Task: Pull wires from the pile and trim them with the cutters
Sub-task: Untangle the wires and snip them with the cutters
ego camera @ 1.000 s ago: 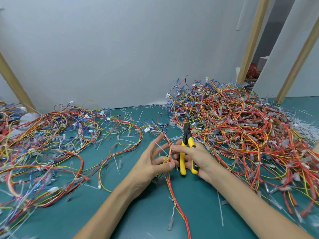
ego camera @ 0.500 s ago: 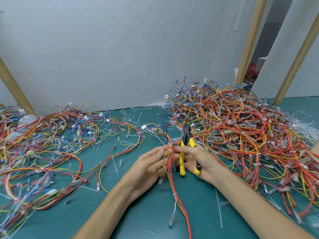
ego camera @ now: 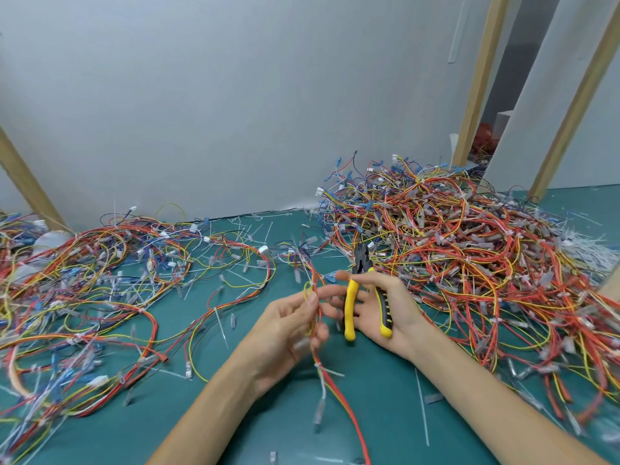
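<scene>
Left hand (ego camera: pixel 288 330): pinching a thin red-and-yellow wire bundle (ego camera: pixel 313 283), just left of the yellow-handled steel cutters (ego camera: pixel 350 307).
Right hand (ego camera: pixel 392 307): gripping the cutters, handles standing apart.
Wire axis: running near-to-far, alongside the cutters.
Tangled multicoloured wire pile (ego camera: pixel 469 256): lying right of the cutters.
Likely move: cutters turning leftward.

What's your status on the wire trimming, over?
Left hand pinches red-yellow wire bundle. Right hand holds cutters, not yet on the bundle. Pile at right, nothing blocking.

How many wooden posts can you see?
3 posts: one at the far left, one right of centre, one at the far right. Others may be hidden.
</scene>
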`<state>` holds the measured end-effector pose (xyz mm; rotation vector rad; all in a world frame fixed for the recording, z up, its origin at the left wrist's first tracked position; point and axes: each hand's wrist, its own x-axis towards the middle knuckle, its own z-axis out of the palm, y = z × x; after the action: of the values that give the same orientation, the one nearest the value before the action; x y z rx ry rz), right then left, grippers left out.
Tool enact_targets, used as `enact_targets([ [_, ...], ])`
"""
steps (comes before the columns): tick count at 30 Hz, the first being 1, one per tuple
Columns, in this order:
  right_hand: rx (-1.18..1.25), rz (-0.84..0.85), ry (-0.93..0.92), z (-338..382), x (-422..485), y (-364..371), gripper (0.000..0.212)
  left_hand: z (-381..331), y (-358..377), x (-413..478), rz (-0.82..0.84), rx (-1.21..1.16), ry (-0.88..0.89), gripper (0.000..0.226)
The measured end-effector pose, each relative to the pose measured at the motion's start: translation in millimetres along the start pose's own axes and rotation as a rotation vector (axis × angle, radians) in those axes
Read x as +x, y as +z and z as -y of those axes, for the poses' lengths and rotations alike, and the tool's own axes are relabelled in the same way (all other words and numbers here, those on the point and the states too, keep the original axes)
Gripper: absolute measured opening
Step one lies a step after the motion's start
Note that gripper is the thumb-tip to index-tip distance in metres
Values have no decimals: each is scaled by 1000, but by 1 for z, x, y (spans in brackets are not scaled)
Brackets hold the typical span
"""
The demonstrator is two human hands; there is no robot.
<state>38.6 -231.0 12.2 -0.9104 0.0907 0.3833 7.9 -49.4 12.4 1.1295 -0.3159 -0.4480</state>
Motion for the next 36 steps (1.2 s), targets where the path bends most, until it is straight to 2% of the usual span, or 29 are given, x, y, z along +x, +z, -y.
enact_targets([
  [4, 54, 2, -59, 5, 0, -2, 46, -44, -6, 6, -187, 379, 168, 34],
  [7, 80, -8, -105, 7, 1, -2, 49, -68, -15, 15, -237, 653, 219, 15],
  [13, -87, -50, -168, 5, 0, 2, 59, 3, -17, 12, -349, 796, 110, 12],
  [15, -325, -84, -208, 4, -2, 3, 54, 15, -22, 10, -366, 819, 125, 11],
  [18, -840, -205, -353, 0, -3, 0, 43, 16, -26, 10, -353, 819, 149, 10],
  [20, -962, -257, -452, -5, -2, -2, 29, 16, -26, 9, -346, 830, 164, 9],
  [23, -875, -240, -511, -11, 0, -2, 21, 16, -26, 9, -337, 847, 168, 9],
  [26, -694, -190, -478, -12, 0, 2, 14, 15, -27, 9, -324, 846, 165, 11],
  [30, -414, -167, -341, -11, 0, 9, 28, 15, -28, 9, -334, 814, 150, 15],
  [34, -383, -161, -347, -9, -2, 10, 35, 14, -31, 10, -329, 725, 110, 20],
  [36, -378, -140, -372, -8, -2, 10, 44, 13, -32, 10, -319, 676, 106, 30],
])
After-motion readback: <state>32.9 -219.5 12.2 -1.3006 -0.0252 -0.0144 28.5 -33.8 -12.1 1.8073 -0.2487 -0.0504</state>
